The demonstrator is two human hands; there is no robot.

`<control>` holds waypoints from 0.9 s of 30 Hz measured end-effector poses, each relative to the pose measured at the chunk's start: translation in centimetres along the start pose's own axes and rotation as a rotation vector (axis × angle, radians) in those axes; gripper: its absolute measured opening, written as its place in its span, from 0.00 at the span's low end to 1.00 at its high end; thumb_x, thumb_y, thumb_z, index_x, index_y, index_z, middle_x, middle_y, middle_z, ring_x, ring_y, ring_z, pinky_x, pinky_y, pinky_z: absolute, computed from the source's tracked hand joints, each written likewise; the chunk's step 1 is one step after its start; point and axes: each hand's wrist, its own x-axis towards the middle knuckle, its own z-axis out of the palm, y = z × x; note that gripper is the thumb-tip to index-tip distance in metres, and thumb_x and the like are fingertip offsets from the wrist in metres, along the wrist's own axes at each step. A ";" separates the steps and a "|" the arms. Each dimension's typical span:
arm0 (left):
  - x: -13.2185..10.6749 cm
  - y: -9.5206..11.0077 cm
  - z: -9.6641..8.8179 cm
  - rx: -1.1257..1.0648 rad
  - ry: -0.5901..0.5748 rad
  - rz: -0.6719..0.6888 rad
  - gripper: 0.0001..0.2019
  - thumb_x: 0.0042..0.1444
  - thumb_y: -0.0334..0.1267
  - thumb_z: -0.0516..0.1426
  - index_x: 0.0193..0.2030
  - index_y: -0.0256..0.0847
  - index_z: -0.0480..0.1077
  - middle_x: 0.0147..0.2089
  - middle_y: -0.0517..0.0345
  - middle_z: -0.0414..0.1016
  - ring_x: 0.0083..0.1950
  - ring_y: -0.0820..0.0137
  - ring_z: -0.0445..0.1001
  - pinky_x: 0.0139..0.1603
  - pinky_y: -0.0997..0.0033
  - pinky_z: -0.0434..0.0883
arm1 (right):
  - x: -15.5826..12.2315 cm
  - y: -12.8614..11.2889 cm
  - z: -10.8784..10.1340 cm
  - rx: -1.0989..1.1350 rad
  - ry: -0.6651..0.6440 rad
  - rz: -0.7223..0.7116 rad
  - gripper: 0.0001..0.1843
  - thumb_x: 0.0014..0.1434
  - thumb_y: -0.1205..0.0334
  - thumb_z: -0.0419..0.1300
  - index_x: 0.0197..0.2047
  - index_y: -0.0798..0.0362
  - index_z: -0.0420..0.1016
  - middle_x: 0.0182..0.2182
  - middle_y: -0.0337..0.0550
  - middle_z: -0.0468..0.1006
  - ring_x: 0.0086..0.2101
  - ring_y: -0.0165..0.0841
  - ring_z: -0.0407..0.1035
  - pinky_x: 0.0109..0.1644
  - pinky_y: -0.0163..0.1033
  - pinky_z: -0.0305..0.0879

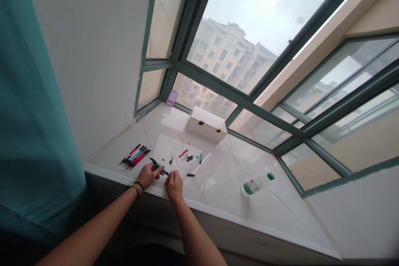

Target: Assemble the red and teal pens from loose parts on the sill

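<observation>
My left hand (149, 176) grips a blue and black pen (159, 165), its pointed end slanting up and to the left. At the lower right end of this pen, my right hand (175, 184) is closed with fingers pinched on it; the fingers hide that end. To the left lies a row of assembled pens (136, 156) in red, black and teal. Beyond my hands are loose pen parts: a pink barrel (183, 153), a blue barrel (200, 158), several black pieces (190, 158) and thin refills. One black piece (190, 175) lies just right of my right hand.
A white box (206, 126) stands at the back against the window. On the right, a clear bottle with a green cap (254, 185) stands on the white sill (224, 199). A teal curtain (34, 91) hangs at the left. The sill's front edge runs beneath my wrists.
</observation>
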 end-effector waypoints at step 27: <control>0.7 0.0 -0.4 -0.164 0.069 -0.138 0.21 0.43 0.54 0.65 0.32 0.35 0.72 0.30 0.51 0.80 0.25 0.72 0.73 0.30 0.70 0.75 | 0.2 -1.7 0.2 -0.171 0.120 0.161 0.19 0.69 0.60 0.40 0.37 0.50 0.70 0.28 0.45 0.80 0.30 0.38 0.74 0.33 0.38 0.62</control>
